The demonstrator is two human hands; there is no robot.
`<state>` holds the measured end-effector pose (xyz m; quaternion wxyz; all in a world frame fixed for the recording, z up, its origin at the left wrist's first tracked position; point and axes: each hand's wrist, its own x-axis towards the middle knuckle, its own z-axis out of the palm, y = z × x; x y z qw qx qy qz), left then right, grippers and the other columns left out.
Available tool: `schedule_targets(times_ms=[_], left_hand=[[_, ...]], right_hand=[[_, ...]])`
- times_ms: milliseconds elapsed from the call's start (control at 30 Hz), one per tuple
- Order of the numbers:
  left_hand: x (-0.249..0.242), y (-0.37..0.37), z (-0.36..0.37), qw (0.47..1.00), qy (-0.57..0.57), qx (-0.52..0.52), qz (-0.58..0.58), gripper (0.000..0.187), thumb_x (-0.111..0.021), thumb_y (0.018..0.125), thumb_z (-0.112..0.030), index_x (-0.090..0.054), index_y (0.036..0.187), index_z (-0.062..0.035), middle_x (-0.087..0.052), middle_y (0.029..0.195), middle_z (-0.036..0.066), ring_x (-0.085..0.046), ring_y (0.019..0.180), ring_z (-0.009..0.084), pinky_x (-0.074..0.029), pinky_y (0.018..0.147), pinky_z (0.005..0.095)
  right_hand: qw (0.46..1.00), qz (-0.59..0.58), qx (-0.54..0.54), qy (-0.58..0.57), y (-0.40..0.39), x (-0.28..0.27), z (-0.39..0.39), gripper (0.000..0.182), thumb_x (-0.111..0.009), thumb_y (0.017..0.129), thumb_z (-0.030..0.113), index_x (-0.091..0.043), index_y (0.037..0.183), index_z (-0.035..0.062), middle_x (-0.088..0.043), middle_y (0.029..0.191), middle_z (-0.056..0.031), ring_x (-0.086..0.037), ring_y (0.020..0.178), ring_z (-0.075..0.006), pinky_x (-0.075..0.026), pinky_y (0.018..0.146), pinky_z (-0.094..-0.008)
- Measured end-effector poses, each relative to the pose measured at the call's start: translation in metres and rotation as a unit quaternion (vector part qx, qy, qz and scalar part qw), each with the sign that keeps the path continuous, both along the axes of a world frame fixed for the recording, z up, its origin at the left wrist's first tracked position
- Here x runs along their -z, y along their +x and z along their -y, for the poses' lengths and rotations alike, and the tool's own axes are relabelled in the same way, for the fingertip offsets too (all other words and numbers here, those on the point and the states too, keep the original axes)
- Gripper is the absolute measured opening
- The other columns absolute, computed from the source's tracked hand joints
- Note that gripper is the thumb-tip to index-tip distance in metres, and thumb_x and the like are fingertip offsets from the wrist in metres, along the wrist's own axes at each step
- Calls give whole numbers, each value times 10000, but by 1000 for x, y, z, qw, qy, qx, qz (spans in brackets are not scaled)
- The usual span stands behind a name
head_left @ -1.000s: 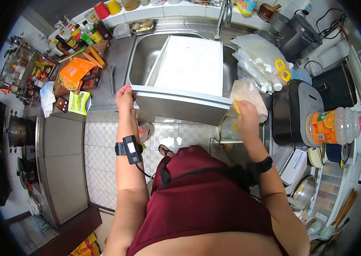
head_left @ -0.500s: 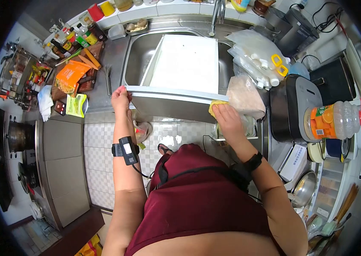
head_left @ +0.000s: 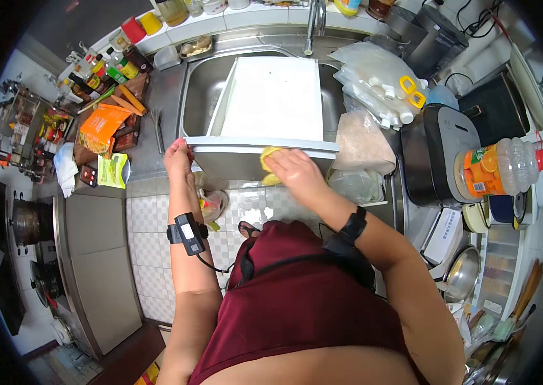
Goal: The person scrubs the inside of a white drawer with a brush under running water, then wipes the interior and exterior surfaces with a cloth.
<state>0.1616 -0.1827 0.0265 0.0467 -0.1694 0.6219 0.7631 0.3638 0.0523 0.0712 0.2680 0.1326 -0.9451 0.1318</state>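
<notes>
A white drawer [head_left: 274,96] with a grey front panel rests over the steel sink [head_left: 204,96]. My left hand [head_left: 178,156] grips the left end of the drawer's front edge, fingers closed round it. My right hand [head_left: 294,173] presses a yellow cloth [head_left: 270,168] against the grey front panel near its middle, with the fingers closed over the cloth. Part of the cloth is hidden under that hand.
Clear plastic jugs [head_left: 374,83] and a black rice cooker [head_left: 441,154] stand right of the sink. A cutting board [head_left: 129,131] with carrots and an orange bag lies left. The tap [head_left: 314,25] is behind the drawer.
My right hand and the yellow cloth have moved left along the front panel, from its right end to near the middle. My left hand keeps its hold on the left end.
</notes>
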Motion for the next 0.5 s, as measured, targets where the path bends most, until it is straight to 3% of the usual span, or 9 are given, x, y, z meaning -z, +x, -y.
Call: schedule_targets(times_ms=[300, 433, 500], left_hand=[[-1, 3, -1, 1000, 23, 11, -17, 138, -589, 889, -63, -571, 1025, -49, -598, 783, 1, -522, 598, 86, -419, 520, 213], [-5, 6, -2, 999, 25, 12, -31, 68, -581, 888, -68, -587, 942, -29, -561, 686, 1, -491, 547, 86, -391, 486, 226], [-6, 6, -4, 999, 14, 5, -35, 77, -584, 888, -72, -587, 950, -26, -564, 695, 4, -496, 554, 87, -394, 488, 227]], right_hand=[[992, 57, 112, 4, 70, -17, -66, 329, -545, 769, 51, -614, 1090, 35, -615, 1067, -115, -592, 1018, -271, -451, 870, -377], [986, 69, 151, 2, 71, -17, -64, 332, -540, 771, 47, -609, 1095, 27, -612, 1046, -122, -592, 996, -287, -452, 857, -384], [966, 144, 214, -17, 75, -23, -63, 327, -531, 774, 40, -608, 1092, 23, -608, 1052, -124, -589, 986, -300, -455, 846, -391]])
